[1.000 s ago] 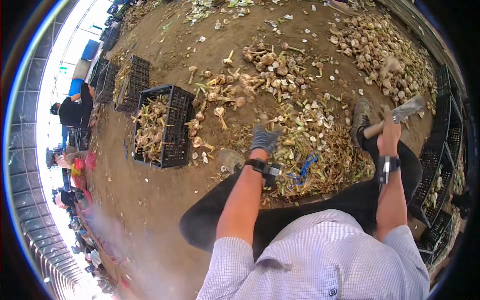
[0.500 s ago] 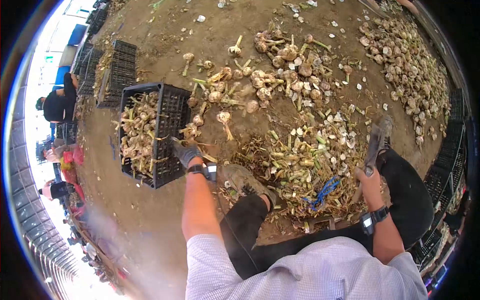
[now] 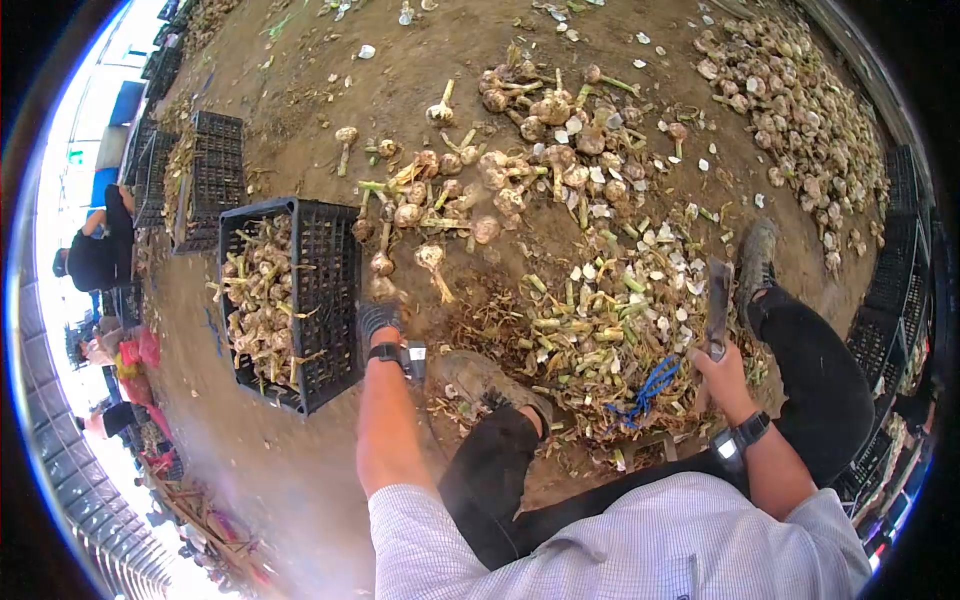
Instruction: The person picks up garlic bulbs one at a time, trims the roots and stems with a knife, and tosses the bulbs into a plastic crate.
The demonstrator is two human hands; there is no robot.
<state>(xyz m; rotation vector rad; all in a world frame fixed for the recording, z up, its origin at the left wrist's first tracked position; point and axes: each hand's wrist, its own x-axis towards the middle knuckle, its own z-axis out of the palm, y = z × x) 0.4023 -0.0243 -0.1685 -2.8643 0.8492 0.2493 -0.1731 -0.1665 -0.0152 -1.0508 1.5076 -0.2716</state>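
My left hand (image 3: 380, 322), in a dark glove, is low over the dirt, just right of the black crate (image 3: 330, 300) filled with garlic bulbs (image 3: 262, 310). A garlic bulb (image 3: 385, 290) lies at its fingertips; the fingers are too unclear to show a grip. My bare right hand (image 3: 722, 368) is wrapped round the handle of a metal cutting tool (image 3: 718, 300), whose blade points up and away. Between my feet lies a heap of cut stems and peels (image 3: 610, 330), with blue string (image 3: 648, 388) on it.
Loose garlic bulbs (image 3: 510, 170) with stems are spread ahead. A large garlic pile (image 3: 800, 130) lies at the upper right. More crates (image 3: 212, 180) stand at the left and along the right edge. A person in dark clothes (image 3: 98, 245) is at the far left.
My left hand has come away from the crate's upper side to the bulb beside it. The dry stem piece near its fingers no longer shows. The view has shifted slightly.
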